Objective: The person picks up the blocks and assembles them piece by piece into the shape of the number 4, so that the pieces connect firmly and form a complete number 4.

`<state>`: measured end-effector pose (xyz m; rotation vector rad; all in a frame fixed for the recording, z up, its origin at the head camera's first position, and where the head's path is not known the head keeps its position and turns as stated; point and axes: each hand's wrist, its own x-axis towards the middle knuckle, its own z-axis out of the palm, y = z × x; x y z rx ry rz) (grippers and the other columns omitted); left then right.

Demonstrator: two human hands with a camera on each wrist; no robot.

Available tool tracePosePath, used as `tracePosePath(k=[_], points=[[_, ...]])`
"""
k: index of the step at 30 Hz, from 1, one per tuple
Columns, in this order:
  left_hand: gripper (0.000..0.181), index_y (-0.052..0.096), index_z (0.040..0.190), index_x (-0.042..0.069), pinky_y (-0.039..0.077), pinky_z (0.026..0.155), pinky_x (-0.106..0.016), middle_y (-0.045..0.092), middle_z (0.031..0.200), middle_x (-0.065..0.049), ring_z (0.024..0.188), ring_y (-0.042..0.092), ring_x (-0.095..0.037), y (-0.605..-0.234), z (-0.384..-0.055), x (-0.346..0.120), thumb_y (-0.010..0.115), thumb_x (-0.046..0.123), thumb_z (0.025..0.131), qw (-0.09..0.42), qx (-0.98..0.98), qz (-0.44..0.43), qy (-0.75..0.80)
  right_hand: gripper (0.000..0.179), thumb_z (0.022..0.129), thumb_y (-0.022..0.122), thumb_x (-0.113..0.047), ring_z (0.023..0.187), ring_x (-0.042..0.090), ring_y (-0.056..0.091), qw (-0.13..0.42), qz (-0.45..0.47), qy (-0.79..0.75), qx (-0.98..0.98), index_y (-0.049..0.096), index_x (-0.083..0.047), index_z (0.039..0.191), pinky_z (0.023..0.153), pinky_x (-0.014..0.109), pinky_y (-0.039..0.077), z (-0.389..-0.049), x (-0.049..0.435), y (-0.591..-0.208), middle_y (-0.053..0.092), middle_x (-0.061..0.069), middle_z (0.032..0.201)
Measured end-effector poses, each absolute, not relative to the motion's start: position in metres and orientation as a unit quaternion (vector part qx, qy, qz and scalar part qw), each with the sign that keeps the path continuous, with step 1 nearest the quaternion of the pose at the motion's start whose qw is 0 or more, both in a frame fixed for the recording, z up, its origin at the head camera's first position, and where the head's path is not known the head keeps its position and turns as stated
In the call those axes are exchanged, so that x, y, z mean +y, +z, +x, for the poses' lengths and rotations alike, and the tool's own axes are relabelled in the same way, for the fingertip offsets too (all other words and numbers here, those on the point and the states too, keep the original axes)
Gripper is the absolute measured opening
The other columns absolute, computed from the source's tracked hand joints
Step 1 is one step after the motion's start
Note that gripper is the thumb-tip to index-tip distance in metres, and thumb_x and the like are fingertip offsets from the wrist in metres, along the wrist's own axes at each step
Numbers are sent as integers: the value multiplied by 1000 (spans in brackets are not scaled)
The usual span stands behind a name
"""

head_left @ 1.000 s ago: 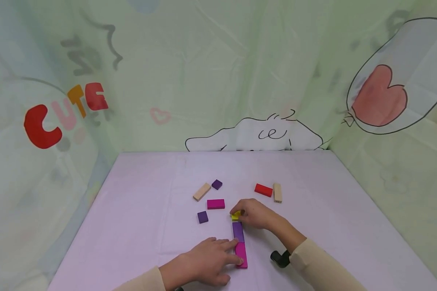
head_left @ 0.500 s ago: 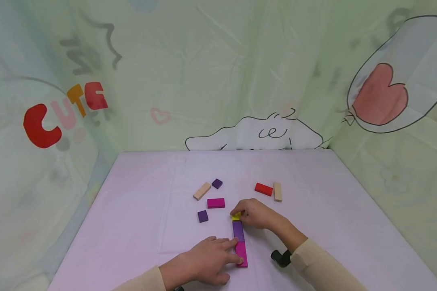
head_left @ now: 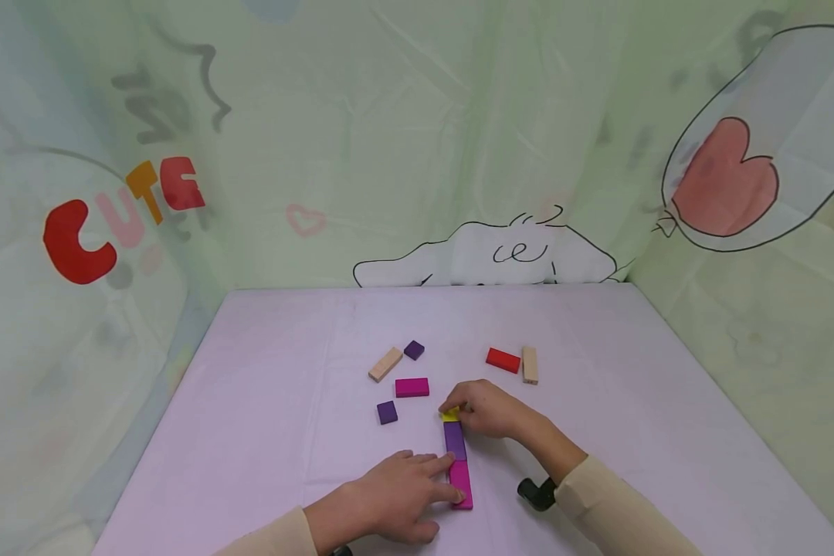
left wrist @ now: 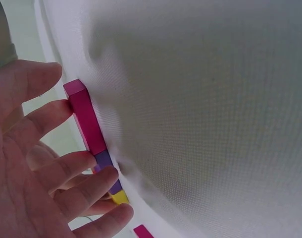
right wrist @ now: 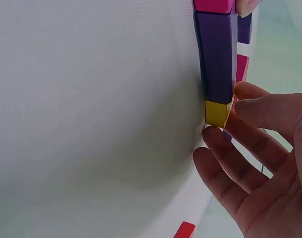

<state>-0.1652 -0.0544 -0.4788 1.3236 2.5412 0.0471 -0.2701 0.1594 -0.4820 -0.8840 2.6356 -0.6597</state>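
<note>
Three blocks lie end to end in a line: a magenta block (head_left: 463,480) nearest, a purple block (head_left: 455,440) in the middle and a small yellow block (head_left: 451,416) at the far end. My left hand (head_left: 394,498) is spread out beside the line, with the index fingertip on the magenta block and another fingertip at the seam with the purple one. At the far end my right hand (head_left: 488,408) pinches the yellow block between thumb and fingers, covering part of it. In the right wrist view the yellow block (right wrist: 217,113) sits against the purple block's end (right wrist: 218,59).
Left of the line lie a second magenta block (head_left: 412,388), two dark purple cubes, one nearer (head_left: 387,412) and one farther (head_left: 414,350), and a plain wooden block (head_left: 385,364). Back right are a red block (head_left: 503,360) and another wooden block (head_left: 530,365). Printed cloth walls surround the table (head_left: 285,347).
</note>
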Motion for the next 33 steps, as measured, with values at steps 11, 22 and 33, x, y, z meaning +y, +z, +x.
tracePosePath(k=[11, 22, 33], points=[[48, 60, 142, 43, 50, 108, -44, 49, 159, 1, 142, 51, -15, -480, -165, -55, 68, 44, 95, 120, 879, 461, 12, 25, 93, 75, -10, 120, 28, 66, 151, -290, -222, 919, 80, -15, 117, 101, 48, 55, -265, 157, -482, 74, 2, 118], [48, 60, 142, 44, 48, 110, -43, 48, 160, 2, 141, 52, -17, -474, -165, -54, 67, 45, 95, 127, 880, 457, 10, 25, 92, 75, -9, 114, 26, 68, 140, -300, -217, 918, 79, -12, 117, 98, 45, 57, -264, 160, -480, 74, 3, 114], [47, 60, 142, 44, 49, 109, -43, 48, 159, 1, 141, 53, -17, -477, -166, -53, 67, 45, 95, 127, 879, 460, 10, 25, 92, 78, -15, 115, 23, 68, 125, -268, -200, 934, 76, -14, 117, 100, 43, 56, -258, 159, -486, 75, 0, 115]])
